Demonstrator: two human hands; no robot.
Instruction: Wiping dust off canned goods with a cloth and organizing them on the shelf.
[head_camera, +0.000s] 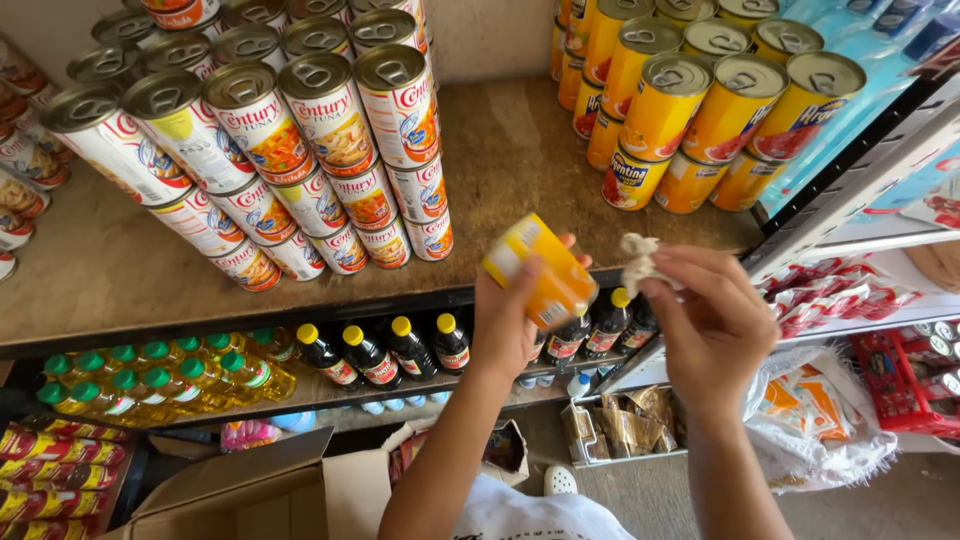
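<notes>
Left hand (512, 322) grips a yellow can (541, 271); right hand (712, 330) pinches a crumpled white cloth (638, 262) beside it, below stacked yellow-labelled cans (700, 110).

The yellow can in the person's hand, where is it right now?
In the head view, the yellow can sits near centre, tilted in the left hand, above the wooden shelf's front edge, beside the right hand.

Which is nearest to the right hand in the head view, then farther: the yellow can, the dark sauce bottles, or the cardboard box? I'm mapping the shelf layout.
From the right hand:
1. Yellow can, just to its left, held in the left hand.
2. Dark sauce bottles, lower shelf, further left.
3. Cardboard box, on the floor, bottom left.
</notes>
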